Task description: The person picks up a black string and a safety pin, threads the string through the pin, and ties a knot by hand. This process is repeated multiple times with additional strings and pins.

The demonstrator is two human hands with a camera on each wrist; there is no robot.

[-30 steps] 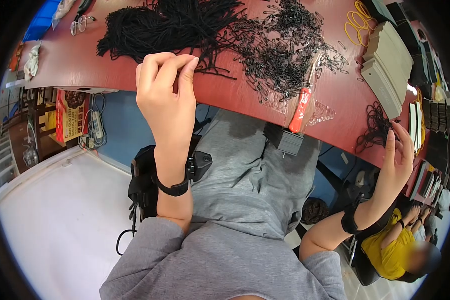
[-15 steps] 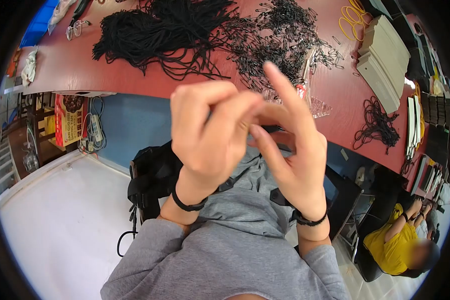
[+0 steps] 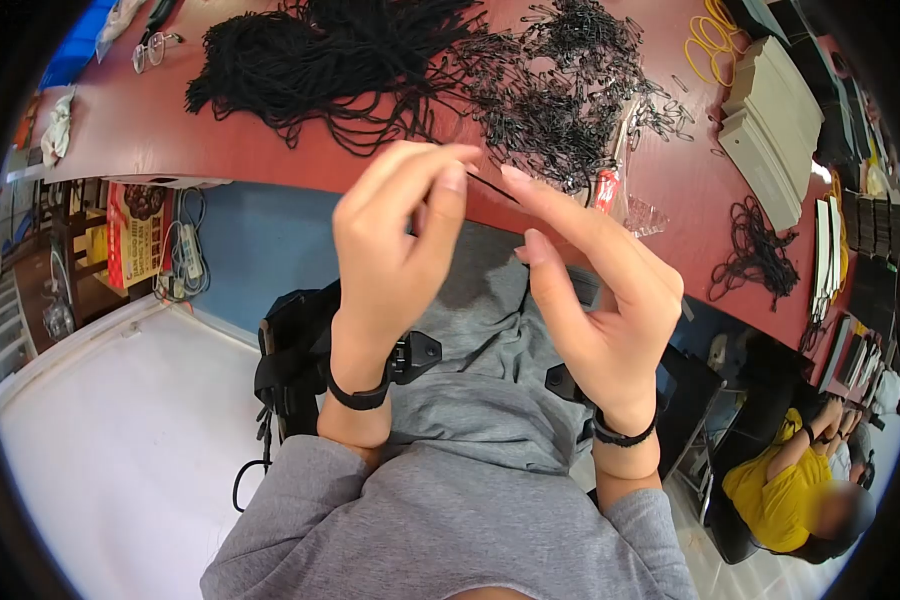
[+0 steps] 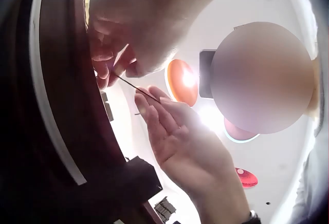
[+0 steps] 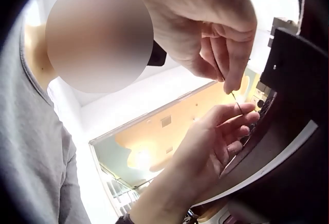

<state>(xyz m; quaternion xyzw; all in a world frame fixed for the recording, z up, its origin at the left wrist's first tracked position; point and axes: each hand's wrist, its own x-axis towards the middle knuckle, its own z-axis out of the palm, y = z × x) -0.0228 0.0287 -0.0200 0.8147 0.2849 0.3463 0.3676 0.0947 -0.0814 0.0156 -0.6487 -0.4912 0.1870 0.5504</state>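
A thin black cord (image 3: 493,187) runs taut across the short gap between the two hands, in front of the table edge. My left hand (image 3: 390,245) pinches one end between thumb and forefinger. The other end goes in under the fingers of my right hand (image 3: 615,300); its thumb and forefinger stand apart in the head view. In the right wrist view the cord (image 5: 235,99) lies along the inside of the right fingers (image 5: 221,54). A small dark bit (image 4: 137,114) sticks out beside the right fingertips in the left wrist view; I cannot tell what it is.
On the red table (image 3: 300,165) lie a heap of thick black cords (image 3: 310,70), a pile of black safety pins (image 3: 560,90) and a tangle of thin black cords (image 3: 755,250). A red-handled tool (image 3: 606,188) sits at the front edge. Grey stacked pieces (image 3: 770,130) stand right.
My right hand has come left from the tangle of thin cords to meet my left hand. Half a second ago the hands overlapped; now they are slightly apart with the cord stretched between.
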